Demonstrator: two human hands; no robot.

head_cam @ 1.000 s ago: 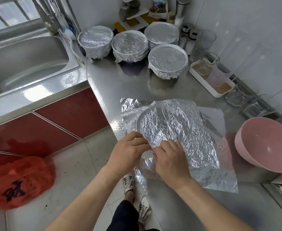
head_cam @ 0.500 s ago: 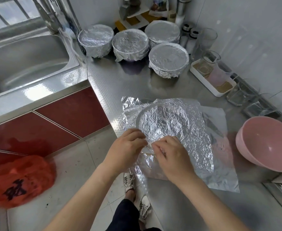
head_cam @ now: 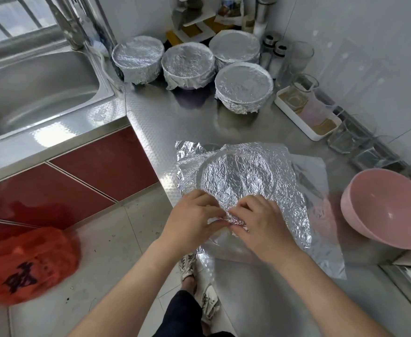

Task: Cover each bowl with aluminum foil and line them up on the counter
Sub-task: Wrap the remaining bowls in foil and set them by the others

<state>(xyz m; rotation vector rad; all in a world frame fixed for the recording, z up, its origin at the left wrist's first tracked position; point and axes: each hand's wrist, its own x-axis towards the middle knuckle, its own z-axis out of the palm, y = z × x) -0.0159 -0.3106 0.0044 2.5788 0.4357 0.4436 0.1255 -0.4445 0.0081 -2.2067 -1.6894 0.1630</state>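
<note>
Just left of the pink bowl [head_cam: 389, 210], the foil [head_cam: 238, 176] lies draped over a round rim. Its long axis runs from far left to near right. The left hand [head_cam: 190, 220] and right hand [head_cam: 263, 224] pinch its crumpled near edge, fingers curled. Four covered bowls [head_cam: 243, 86] stand well beyond the pink bowl, to its left.

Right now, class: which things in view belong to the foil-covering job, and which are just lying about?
Job in hand:
foil sheet, pinched at its near edge by the left hand and right hand
four covered bowls
uncovered pink bowl

Lying about:
orange bag
sink
white tray
tall glass
</note>
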